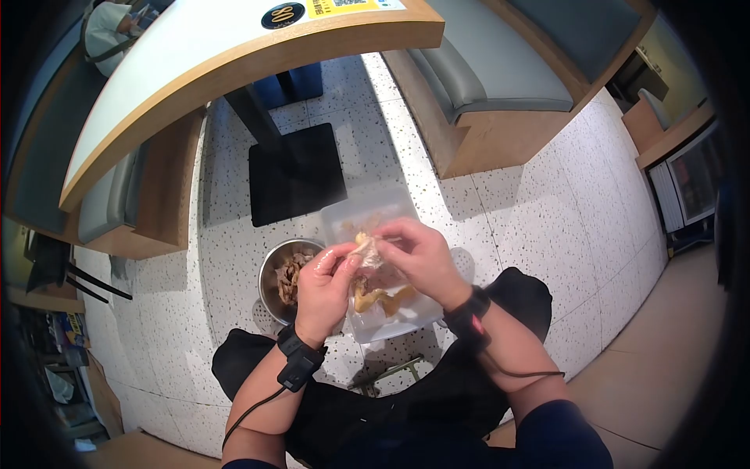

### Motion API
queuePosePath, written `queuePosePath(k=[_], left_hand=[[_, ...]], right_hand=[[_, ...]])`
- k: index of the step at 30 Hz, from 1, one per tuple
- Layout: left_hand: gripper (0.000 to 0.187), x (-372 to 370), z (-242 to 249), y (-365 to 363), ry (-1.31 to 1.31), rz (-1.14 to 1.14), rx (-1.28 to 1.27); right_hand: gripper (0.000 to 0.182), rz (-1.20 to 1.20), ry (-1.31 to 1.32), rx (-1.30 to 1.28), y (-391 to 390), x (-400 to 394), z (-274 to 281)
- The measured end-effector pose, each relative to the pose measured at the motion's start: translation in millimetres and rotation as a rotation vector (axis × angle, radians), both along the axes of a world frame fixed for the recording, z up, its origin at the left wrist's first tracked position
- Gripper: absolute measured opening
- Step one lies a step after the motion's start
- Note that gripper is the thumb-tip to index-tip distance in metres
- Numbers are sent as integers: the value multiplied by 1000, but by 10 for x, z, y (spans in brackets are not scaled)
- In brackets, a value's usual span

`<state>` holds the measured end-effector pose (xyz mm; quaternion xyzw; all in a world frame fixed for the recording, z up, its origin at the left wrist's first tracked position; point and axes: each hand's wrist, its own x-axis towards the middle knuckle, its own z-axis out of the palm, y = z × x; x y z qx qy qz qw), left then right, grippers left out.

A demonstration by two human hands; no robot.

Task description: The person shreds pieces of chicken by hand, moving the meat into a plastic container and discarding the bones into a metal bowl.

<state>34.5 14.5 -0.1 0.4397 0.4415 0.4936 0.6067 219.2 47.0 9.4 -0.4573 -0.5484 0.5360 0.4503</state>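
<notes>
Fingers of both hands are pinched around a pale, wet piece of chicken [369, 254]. My left hand [322, 288] grips its left side, and my right hand [422, 259] grips it from the right. Below them stands a translucent plastic tub [340, 215] with yellow-skinned chicken parts [380, 300] lying in it. Just left of my left hand, a round steel bowl [268, 295] holds torn, brownish pieces of meat [289, 275]. My fingers cover part of the piece being held.
A wood-edged table [258, 62] overhangs ahead, its black base plate [297, 173] on the speckled floor. Padded benches [500, 78] flank it. Another person [109, 35] is at the upper left. Cables run from my wristbands [301, 361].
</notes>
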Motion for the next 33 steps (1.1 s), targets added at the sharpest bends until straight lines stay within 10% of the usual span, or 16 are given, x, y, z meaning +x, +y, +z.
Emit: queuePosePath(k=[5, 17, 26, 33], left_hand=[[14, -70, 2, 68, 410, 17, 353], [14, 12, 133, -48, 503, -6, 356], [15, 11, -59, 37, -363, 112, -92], [14, -255, -113, 114, -156, 263, -2]], right_hand=[[27, 20, -241, 230, 38, 70, 54], [27, -94, -454, 586, 0, 29, -48], [22, -114, 158, -157, 58, 66, -69], [26, -182, 120, -228, 194, 255, -132]])
